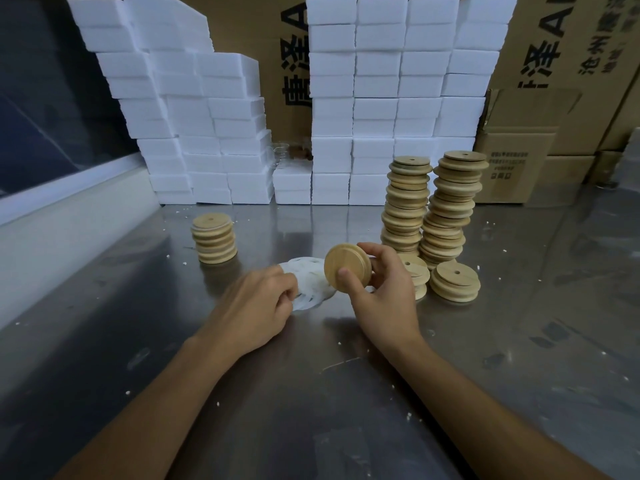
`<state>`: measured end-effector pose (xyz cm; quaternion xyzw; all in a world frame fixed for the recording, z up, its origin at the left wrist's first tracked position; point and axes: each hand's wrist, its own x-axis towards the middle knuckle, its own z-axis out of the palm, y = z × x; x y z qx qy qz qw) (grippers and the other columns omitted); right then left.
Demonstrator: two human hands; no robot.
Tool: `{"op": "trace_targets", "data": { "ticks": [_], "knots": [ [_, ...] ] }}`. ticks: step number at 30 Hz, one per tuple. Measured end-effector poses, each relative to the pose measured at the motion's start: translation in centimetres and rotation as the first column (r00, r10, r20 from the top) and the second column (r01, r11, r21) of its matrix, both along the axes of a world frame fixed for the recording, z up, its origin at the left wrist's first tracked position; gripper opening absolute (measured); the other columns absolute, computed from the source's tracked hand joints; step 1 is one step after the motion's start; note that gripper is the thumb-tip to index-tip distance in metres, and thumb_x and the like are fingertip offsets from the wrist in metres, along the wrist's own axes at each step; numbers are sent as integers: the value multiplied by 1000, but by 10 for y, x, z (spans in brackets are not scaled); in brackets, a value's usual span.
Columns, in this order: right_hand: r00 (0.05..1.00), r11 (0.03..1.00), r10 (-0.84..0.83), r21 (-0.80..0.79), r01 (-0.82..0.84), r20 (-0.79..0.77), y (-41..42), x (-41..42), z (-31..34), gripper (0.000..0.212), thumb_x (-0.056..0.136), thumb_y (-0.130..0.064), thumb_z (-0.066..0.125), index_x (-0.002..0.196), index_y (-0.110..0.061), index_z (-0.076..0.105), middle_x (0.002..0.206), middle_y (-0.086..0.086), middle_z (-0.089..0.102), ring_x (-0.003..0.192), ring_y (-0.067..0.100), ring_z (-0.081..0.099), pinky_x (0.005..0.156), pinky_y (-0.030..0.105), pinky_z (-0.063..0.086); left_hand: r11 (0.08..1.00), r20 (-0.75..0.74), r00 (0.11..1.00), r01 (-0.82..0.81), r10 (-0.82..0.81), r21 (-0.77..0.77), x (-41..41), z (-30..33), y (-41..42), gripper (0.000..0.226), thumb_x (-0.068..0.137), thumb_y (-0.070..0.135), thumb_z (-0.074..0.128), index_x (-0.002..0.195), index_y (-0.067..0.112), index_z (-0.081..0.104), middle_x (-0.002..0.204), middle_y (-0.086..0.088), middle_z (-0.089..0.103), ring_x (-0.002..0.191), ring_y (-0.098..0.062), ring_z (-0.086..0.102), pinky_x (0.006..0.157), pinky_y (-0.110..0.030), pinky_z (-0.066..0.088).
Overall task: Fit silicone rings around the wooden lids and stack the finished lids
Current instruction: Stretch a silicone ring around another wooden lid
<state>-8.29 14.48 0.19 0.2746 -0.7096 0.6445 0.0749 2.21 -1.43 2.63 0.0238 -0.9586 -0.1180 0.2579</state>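
Can't see the left hand's (258, 299) fingertips at all, they're curled under where they meet the pile of silicone rings (308, 282), so whether the grip has one ring or several is anyone's guess. That pile is a pale translucent smear, no counting it. The lid (347, 273) in the right hand (384, 289) shows only its flat face; the far side is hidden. Behind that hand a short stack of lids (415, 275) is half covered. The glass jars (287, 152) between the foam blocks (381, 98) are barely a glimpse. Cardboard boxes' (540, 46) lettering is cut off by the foam and the top edge, and the small box label (509, 164) is too small to read.
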Motion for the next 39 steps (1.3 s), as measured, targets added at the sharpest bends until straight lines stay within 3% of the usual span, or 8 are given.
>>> {"op": "trace_targets", "data": {
  "ticks": [7,11,16,21,27,29,33,39],
  "knots": [
    [1000,998,20,-54,-21,-10,-1,-2,0,36,85,-9,70,97,-36,51,94,-18,62,91,21,64,74,52,58,967,-275,961,83,-15,240,-1,1,-3,23,78,-5,71,86,16,68,80,8,63,70,-8,59,61,-11,46],
    [1000,996,3,-87,-4,-10,-2,-4,-2,34,89,-4,63,94,-37,55,97,-7,67,91,23,67,76,51,58,823,-291,956,145,25,549,-3,4,4,29,81,0,72,85,28,68,80,13,68,78,-11,65,62,-21,55],
    [991,987,131,-85,-133,-27,-3,-3,1,31,93,3,56,87,-25,67,85,-2,70,81,20,69,74,40,60,604,-289,957,213,29,768,-4,5,11,20,82,5,73,80,25,73,74,2,73,59,-15,65,58,-22,54],
    [911,914,389,-179,-363,140,0,7,7,33,99,-28,46,93,-17,76,93,4,75,94,23,70,76,37,60,535,-284,954,194,91,823,-8,1,17,11,82,8,73,80,19,72,71,1,72,57,-12,64,55,-20,53],
    [938,932,344,-136,-335,44,-4,12,5,24,99,-16,56,89,4,62,89,23,66,84,40,67,64,50,61,549,-258,954,136,151,825,-12,-6,20,14,84,15,73,76,26,69,74,1,72,64,-14,68,54,-21,53],
    [943,936,333,-126,-329,17,-4,11,5,23,100,-16,56,89,3,62,87,23,65,83,39,66,66,55,60,547,-218,961,91,172,832,-13,-7,21,11,84,22,74,80,29,66,80,3,73,71,-13,71,56,-22,54],
    [950,954,299,-2,-300,-89,-5,10,-1,20,99,-26,59,88,-10,65,80,7,69,80,32,66,71,58,55,347,-205,975,165,83,923,-12,-9,24,19,78,18,77,93,23,66,96,-1,74,84,-18,73,60,-33,58],
    [961,964,260,-39,-264,-96,-5,11,-1,9,96,-28,64,92,-21,67,83,-5,71,77,20,69,63,52,57,289,-238,970,216,42,932,-10,-5,25,10,73,17,77,81,19,73,89,-7,75,82,-25,74,64,-36,60]
  ]
}}
